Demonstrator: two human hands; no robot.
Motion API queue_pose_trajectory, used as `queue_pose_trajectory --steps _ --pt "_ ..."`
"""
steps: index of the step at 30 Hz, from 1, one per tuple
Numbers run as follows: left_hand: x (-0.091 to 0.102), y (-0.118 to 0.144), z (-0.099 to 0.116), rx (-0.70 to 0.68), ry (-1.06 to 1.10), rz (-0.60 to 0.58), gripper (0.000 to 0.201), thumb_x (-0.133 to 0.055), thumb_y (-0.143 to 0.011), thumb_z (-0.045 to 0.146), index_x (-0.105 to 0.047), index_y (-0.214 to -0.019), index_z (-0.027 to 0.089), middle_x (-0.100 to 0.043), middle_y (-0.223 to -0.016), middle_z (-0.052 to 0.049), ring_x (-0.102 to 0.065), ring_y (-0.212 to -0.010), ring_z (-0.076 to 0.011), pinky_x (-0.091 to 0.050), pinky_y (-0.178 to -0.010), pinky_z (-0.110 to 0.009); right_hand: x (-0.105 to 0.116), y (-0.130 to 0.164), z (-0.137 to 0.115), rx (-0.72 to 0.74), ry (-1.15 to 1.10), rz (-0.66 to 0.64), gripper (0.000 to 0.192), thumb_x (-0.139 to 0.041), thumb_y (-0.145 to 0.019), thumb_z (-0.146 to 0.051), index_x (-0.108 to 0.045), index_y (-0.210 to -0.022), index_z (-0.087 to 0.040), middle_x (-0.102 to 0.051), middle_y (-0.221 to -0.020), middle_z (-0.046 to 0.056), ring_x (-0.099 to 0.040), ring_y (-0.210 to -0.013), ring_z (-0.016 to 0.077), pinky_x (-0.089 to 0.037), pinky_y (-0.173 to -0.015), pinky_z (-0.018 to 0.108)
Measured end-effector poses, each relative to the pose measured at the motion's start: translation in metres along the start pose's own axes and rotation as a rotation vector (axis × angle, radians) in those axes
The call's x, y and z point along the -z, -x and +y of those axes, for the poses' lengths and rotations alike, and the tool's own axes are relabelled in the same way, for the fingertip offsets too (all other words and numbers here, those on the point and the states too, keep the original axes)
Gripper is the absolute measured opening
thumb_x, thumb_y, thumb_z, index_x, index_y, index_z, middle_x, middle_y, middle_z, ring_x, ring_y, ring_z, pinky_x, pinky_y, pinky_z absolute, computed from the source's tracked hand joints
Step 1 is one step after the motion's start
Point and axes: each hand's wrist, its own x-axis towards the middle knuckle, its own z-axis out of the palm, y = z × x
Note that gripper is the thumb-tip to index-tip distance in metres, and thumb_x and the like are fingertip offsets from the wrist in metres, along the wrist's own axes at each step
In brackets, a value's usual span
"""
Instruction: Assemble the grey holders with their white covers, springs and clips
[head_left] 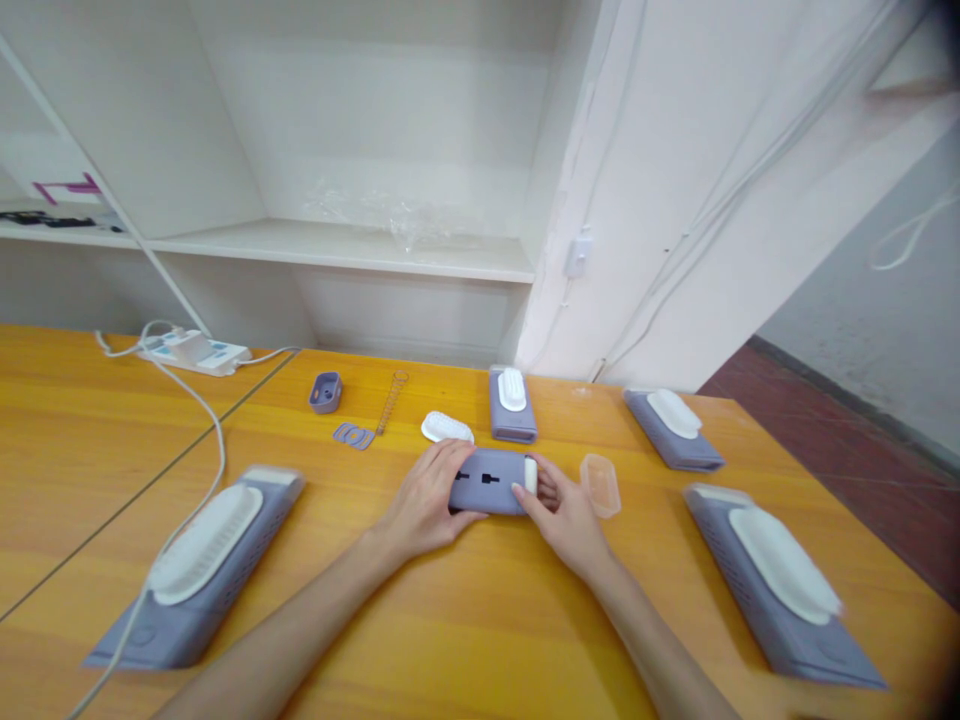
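Note:
Between both hands is a grey-purple plastic casing (491, 480) with black keyhole-like slots on its upper face and a white piece (531, 475) at its right end. My left hand (429, 500) wraps round the casing's left end, thumb along the near edge. At the other end, my right hand (559, 510) grips, its thumb by the white piece and its fingers curled behind. Just beyond the left fingers lies a white oval bristled pad (447, 428). A clear plastic box (600, 486) rests right of my right hand.
A coil spring (390, 402), flat grey rings (353, 436) and a small grey cup (325, 392) lie at the back left. Several grey units with white oval pads stand around, including one (199, 575) crossed by a white cable (219, 440). A power strip (196, 352) sits behind.

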Motion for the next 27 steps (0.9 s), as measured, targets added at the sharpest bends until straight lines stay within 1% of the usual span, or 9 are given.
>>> queue_pose_trajectory --steps 5,10,13,17,19,21,23,24,27 --pt "-0.002 0.000 -0.001 -0.003 -0.009 0.011 0.071 -0.067 -0.072 0.036 -0.032 -0.132 0.018 -0.049 -0.126 -0.014 -0.043 -0.119 -0.0286 -0.037 -0.101 -0.049 -0.002 0.003 -0.003 0.001 0.177 -0.002 0.074 -0.071 -0.069 -0.040 -0.040 -0.133 -0.018 -0.065 -0.110 0.011 -0.065 -0.091 0.0248 -0.054 -0.078 0.039" --pt "-0.001 0.000 0.001 0.011 0.003 0.019 0.072 -0.069 -0.071 0.038 -0.034 -0.131 0.018 -0.049 -0.125 -0.014 -0.043 -0.119 -0.0270 -0.037 -0.102 -0.047 -0.005 0.005 -0.003 0.075 0.315 0.026 0.075 -0.066 -0.075 -0.042 -0.033 -0.139 -0.020 -0.066 -0.107 0.009 -0.065 -0.085 0.0241 -0.053 -0.078 0.040" --pt "-0.001 0.000 0.002 0.021 0.023 0.045 0.071 -0.068 -0.072 0.039 -0.033 -0.131 0.019 -0.048 -0.126 -0.013 -0.043 -0.119 -0.0269 -0.037 -0.101 -0.048 -0.007 0.006 -0.004 0.140 0.381 0.076 0.068 -0.060 -0.080 -0.040 -0.034 -0.139 -0.019 -0.064 -0.111 0.010 -0.064 -0.089 0.0243 -0.052 -0.080 0.040" --pt "0.000 0.000 0.001 0.082 0.038 0.117 0.074 -0.071 -0.070 0.038 -0.033 -0.131 0.020 -0.047 -0.125 -0.013 -0.044 -0.117 -0.0282 -0.038 -0.099 -0.050 -0.003 0.009 -0.006 0.358 0.550 0.258 0.042 -0.047 -0.088 -0.032 -0.049 -0.129 -0.020 -0.060 -0.118 0.010 -0.058 -0.102 0.0246 -0.046 -0.088 0.041" --pt "0.000 0.001 -0.001 0.115 0.035 0.149 0.075 -0.072 -0.069 0.039 -0.032 -0.130 0.020 -0.047 -0.123 -0.013 -0.045 -0.116 -0.0285 -0.040 -0.097 -0.050 0.000 0.012 -0.009 0.497 0.660 0.360 0.037 -0.047 -0.087 -0.027 -0.055 -0.123 -0.021 -0.061 -0.116 0.010 -0.056 -0.106 0.0248 -0.043 -0.092 0.043" --pt "0.000 0.001 -0.002 0.121 0.033 0.163 0.075 -0.072 -0.068 0.039 -0.032 -0.130 0.020 -0.047 -0.123 -0.013 -0.046 -0.115 -0.0282 -0.041 -0.096 -0.049 0.003 0.015 -0.011 0.600 0.759 0.357 0.038 -0.049 -0.085 -0.026 -0.055 -0.122 -0.023 -0.059 -0.118 0.010 -0.054 -0.107 0.0249 -0.041 -0.092 0.044" --pt "0.000 0.002 -0.001 0.097 0.033 0.169 0.074 -0.071 -0.070 0.039 -0.032 -0.130 0.020 -0.047 -0.123 -0.013 -0.045 -0.115 -0.0282 -0.040 -0.097 -0.049 0.003 0.018 -0.013 0.627 0.857 0.312 0.037 -0.049 -0.084 -0.027 -0.057 -0.120 -0.024 -0.054 -0.126 0.009 -0.050 -0.111 0.0263 -0.040 -0.092 0.045" --pt "0.000 0.002 -0.001 0.074 0.034 0.169 0.073 -0.070 -0.070 0.038 -0.032 -0.130 0.021 -0.047 -0.124 -0.013 -0.045 -0.116 -0.0284 -0.040 -0.097 -0.050 0.004 0.018 -0.013 0.606 0.908 0.332 0.033 -0.048 -0.084 -0.028 -0.060 -0.115 -0.025 -0.052 -0.128 0.008 -0.048 -0.113 0.0277 -0.038 -0.093 0.047" --pt "-0.001 0.004 0.002 0.031 0.044 0.175 0.072 -0.070 -0.070 0.039 -0.033 -0.129 0.021 -0.048 -0.123 -0.013 -0.044 -0.117 -0.0290 -0.039 -0.098 -0.051 0.008 0.016 -0.012 0.496 1.028 0.516 0.027 -0.041 -0.087 -0.029 -0.067 -0.092 -0.022 -0.058 -0.120 0.008 -0.045 -0.113 0.0302 -0.033 -0.091 0.050"
